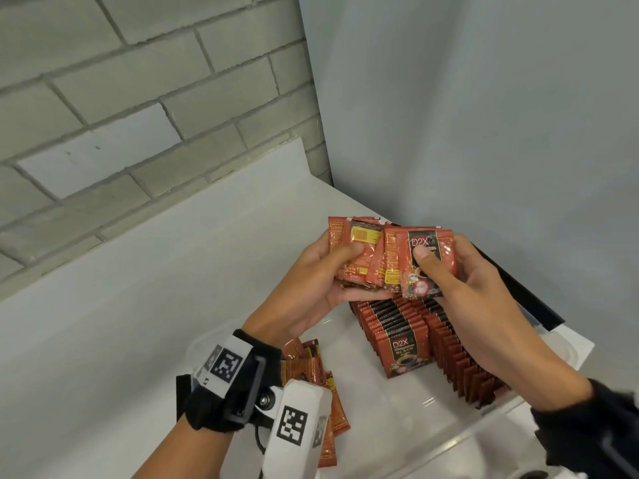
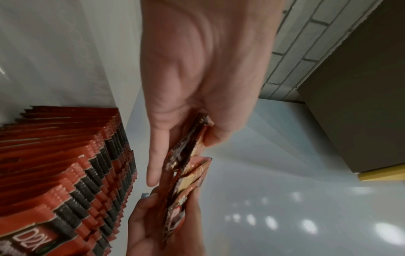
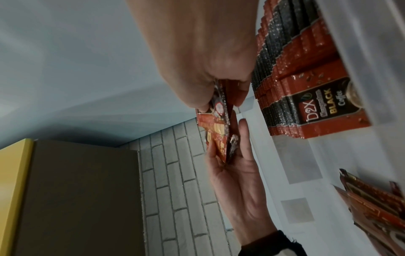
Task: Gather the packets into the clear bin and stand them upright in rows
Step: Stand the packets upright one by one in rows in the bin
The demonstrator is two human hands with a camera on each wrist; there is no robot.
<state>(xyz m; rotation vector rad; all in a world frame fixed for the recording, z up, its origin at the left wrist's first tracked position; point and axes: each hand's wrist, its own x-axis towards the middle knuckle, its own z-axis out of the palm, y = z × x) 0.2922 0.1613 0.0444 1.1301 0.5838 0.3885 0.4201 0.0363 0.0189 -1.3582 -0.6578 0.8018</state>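
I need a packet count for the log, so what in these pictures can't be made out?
- Fanned packets: overlapped and covered by the left hand and right hand in the head view; number unclear.
- Upright rows in the clear bin: far end behind the hands, packed too tight to count.
- Loose pile: partly behind the left wrist camera; cut by the edge in the right wrist view.

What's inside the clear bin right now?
Inside the clear bin: upright rows of red packets on the right, and a loose heap of packets lying at the left. The left hand and wrist camera cover part of that heap, so its count is unclear.
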